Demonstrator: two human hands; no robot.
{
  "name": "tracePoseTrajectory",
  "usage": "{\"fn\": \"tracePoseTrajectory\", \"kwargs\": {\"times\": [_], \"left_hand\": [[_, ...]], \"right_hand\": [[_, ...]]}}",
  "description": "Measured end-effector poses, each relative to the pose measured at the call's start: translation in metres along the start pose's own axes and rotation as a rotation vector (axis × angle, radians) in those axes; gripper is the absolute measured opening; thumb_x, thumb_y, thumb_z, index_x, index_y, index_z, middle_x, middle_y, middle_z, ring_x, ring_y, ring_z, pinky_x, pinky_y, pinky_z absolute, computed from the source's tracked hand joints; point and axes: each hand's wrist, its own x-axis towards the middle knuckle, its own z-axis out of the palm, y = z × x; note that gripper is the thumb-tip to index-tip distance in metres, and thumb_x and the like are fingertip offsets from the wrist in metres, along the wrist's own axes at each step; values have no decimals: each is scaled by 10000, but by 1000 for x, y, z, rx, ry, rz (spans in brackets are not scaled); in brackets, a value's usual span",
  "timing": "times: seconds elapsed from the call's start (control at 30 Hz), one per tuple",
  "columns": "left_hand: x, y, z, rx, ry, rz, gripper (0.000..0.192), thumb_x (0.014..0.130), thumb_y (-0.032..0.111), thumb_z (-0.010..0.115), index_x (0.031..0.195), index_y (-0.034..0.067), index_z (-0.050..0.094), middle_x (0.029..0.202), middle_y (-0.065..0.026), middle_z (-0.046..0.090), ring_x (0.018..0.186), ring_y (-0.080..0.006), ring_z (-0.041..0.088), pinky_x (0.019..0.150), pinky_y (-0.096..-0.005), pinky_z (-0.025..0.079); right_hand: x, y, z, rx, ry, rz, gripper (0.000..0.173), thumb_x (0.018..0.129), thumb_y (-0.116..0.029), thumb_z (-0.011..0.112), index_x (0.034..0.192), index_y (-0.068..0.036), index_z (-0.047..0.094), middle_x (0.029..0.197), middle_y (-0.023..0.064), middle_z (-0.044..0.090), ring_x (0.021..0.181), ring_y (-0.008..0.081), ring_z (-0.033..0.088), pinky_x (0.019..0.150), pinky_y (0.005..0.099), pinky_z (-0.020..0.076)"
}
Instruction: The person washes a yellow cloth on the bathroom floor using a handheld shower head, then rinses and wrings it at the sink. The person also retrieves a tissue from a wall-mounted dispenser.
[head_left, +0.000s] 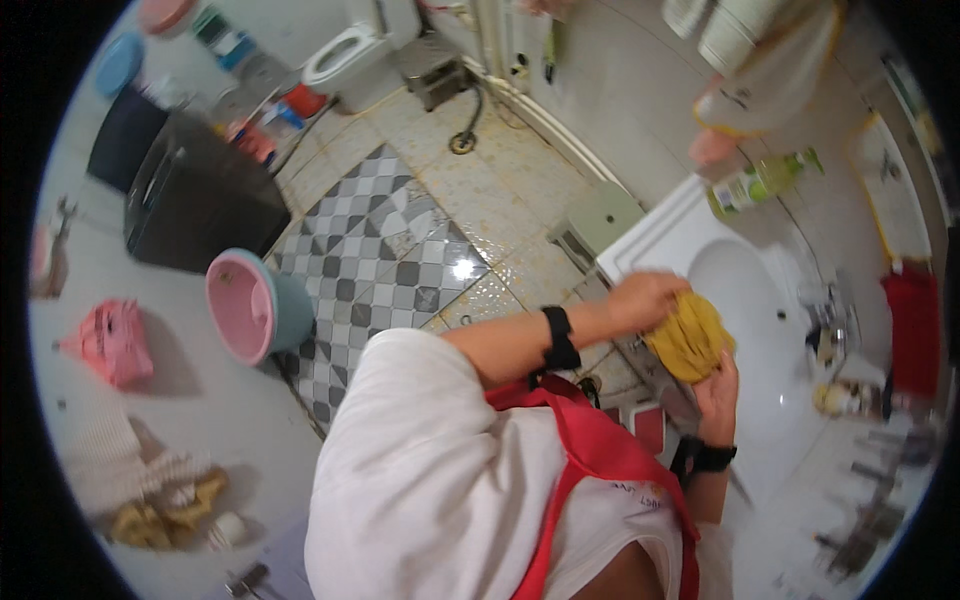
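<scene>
Both of my hands hold a bunched yellow cloth (688, 337) above the front edge of a white washbasin (742, 277). My left hand (646, 300), slightly blurred, grips the cloth at its upper left side. At the lower right side, my right hand (716, 386) has its fingers on the cloth, its thumb side partly hidden by the folds. A black strap circles each wrist. Beyond the cloth lies the basin's bowl, with a chrome faucet (829, 319) at its back. On the basin's far left corner stands a green pump bottle (761, 182).
A grey-green stool (604, 221) stands beside the basin. Pink and blue buckets (259, 307) sit near a dark washing machine (206, 191). Part of the tiled floor (517, 270) looks wet. Towels (780, 82) and a red cloth (911, 330) hang by the basin. A toilet (352, 64) is farther off.
</scene>
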Motion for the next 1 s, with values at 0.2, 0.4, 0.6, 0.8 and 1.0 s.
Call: {"fn": "tracePoseTrajectory", "kwargs": {"times": [0.2, 0.4, 0.6, 0.8, 1.0], "left_hand": [[0, -2, -70, -81, -23, 108, 197, 712, 28, 543, 882, 71, 632, 786, -91, 634, 712, -256, 610, 643, -351, 484], [-8, 25, -77, -436, -743, -197, 268, 774, -5, 547, 1034, 23, 603, 836, 0, 627, 728, -101, 575, 664, -237, 470], [-16, 27, -48, -449, -991, -197, 395, 872, 274, 595, 1188, 41, 557, 1047, -60, 605, 955, -125, 552, 828, -263, 437], [-52, 47, 22, -1519, -775, -532, 669, 914, 566, 304, 1359, 67, 314, 1331, -167, 419, 1166, -333, 460, 947, -427, 421], [-94, 92, 68, -1890, -830, -713, 576, 934, 519, 306, 1295, 76, 382, 1262, -152, 471, 1114, -329, 485, 947, -445, 417]], "right_hand": [[-15, 17, 42, 54, 40, 94, 363, 944, -253, 447, 1178, 16, 517, 1140, 94, 585, 1038, 186, 560, 915, 314, 429], [-45, 31, 49, -125, 290, -304, 353, 908, -194, 510, 1178, 34, 503, 1128, 113, 579, 1034, 225, 551, 921, 339, 411], [-113, 15, 44, 346, 178, -617, 367, 904, -151, 467, 1224, 28, 455, 1198, 136, 524, 1098, 264, 514, 923, 399, 421], [-125, 36, 110, -1051, 278, -816, 474, 844, -178, 574, 1248, 29, 439, 1201, 152, 511, 1069, 245, 518, 907, 329, 420], [-169, 39, 77, 287, -163, -685, 483, 946, -353, 369, 1259, 12, 414, 1359, 220, 367, 1245, 322, 392, 999, 404, 360]]}}
